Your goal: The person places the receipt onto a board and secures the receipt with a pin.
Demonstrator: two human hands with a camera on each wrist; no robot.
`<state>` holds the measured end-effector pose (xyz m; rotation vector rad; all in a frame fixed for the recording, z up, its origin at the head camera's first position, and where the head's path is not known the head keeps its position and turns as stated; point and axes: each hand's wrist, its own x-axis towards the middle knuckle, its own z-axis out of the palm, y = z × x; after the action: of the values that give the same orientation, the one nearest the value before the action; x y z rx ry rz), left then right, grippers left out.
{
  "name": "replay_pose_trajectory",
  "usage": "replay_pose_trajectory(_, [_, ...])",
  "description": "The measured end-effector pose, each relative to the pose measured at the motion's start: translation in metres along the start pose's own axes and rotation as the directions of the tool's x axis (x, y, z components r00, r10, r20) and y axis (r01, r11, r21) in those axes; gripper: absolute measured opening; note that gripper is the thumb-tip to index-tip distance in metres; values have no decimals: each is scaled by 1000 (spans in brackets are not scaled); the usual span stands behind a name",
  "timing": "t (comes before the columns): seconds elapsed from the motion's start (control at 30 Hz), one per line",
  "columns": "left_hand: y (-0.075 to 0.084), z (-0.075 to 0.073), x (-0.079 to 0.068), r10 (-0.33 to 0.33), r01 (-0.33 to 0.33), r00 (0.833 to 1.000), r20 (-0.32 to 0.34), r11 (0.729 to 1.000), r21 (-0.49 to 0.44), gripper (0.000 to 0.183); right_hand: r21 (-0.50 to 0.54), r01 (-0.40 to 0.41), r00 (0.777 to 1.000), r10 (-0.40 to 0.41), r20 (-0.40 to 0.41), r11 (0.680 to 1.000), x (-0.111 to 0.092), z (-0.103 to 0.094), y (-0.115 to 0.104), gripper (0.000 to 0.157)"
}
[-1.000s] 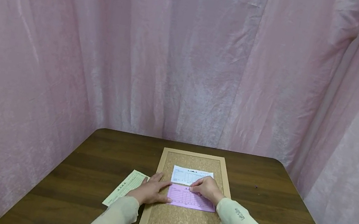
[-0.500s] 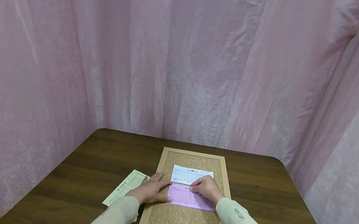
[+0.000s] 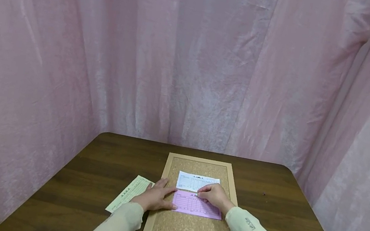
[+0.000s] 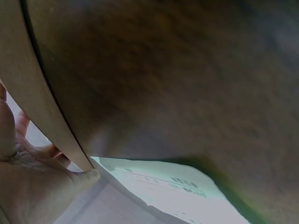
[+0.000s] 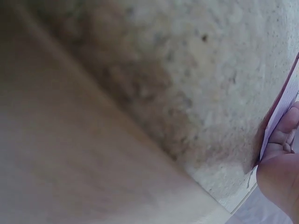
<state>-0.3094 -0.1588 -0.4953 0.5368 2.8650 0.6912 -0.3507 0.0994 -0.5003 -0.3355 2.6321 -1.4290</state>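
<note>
A wood-framed cork board [image 3: 188, 229] lies flat on the table. On it a pink printed form slip [image 3: 189, 205] sits just below a white printed form slip [image 3: 187, 180]. My left hand [image 3: 155, 197] lies with fingers spread over the board's left frame, fingertips touching the pink slip's left edge. At the pink slip's top middle, my right hand [image 3: 214, 196] pinches a small pale thing, seemingly a push pin [image 3: 196, 195], mostly hidden by the fingers. A dark spot, perhaps another pin, marks the white slip's top. In the right wrist view, curled fingers [image 5: 282, 135] lie over the pink slip.
A pale green printed slip [image 3: 129, 193] lies on the brown wooden table [image 3: 85, 192] left of the board, partly beneath my left hand and sleeve. A tiny dark speck [image 3: 264, 193] is on the table to the right. Pink curtains [image 3: 208, 62] hang behind and at both sides.
My right fingertips have shifted slightly up and right, showing a small pale thing at the pink slip's top edge. The left hand and the slips stay in place.
</note>
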Motion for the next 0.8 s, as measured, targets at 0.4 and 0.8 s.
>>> replay_pose_trajectory(0.4, [0,0,1,-6,6,1000,7,1000,9,70,-25,14,1000,-14,-15,1000,3,2,-1,6])
replay_pose_trajectory(0.8, [3,-1,1,8,-8,1000,4,1000,12,69,-55,6,1000,-7,-15,998,3,2,-1,6])
